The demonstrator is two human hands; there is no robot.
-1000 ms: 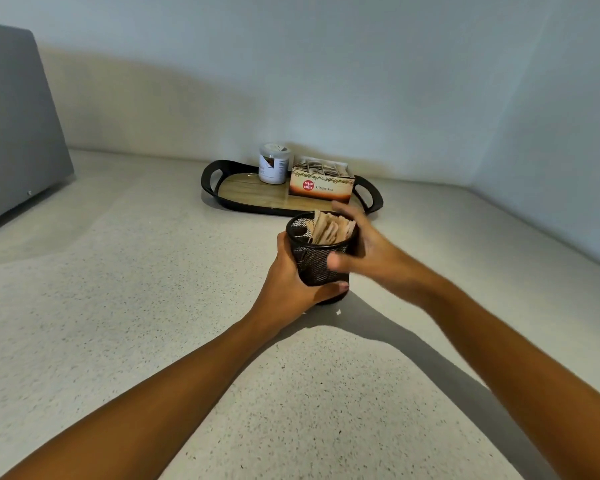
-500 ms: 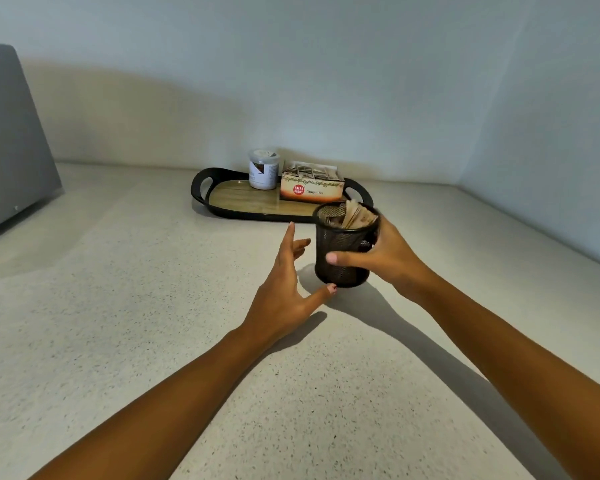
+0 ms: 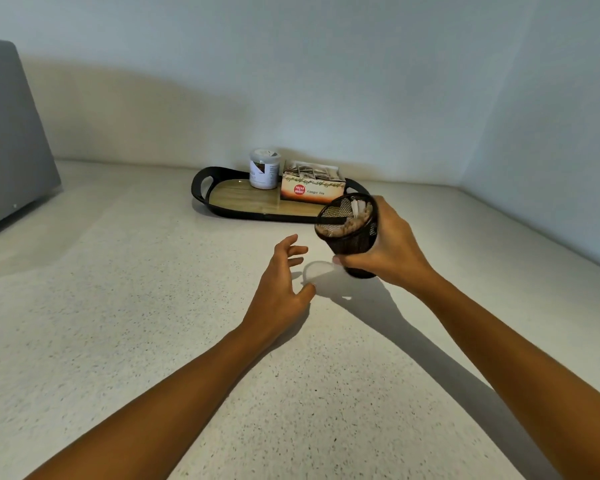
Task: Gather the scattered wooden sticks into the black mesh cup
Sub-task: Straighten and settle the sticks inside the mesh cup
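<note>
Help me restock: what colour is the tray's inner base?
Light wood grain, with a black rim; the tray shows in the head view.

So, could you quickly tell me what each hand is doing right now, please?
Left hand: open, empty, above the counter.
Right hand: closed around the black mesh cup, tilted.

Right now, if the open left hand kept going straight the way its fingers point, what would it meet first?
Probably the black oval tray with the wooden base. The left hand points forward and slightly right over bare speckled countertop, passing left of the tilted black mesh cup in the right hand. Depth is uncertain.
</note>
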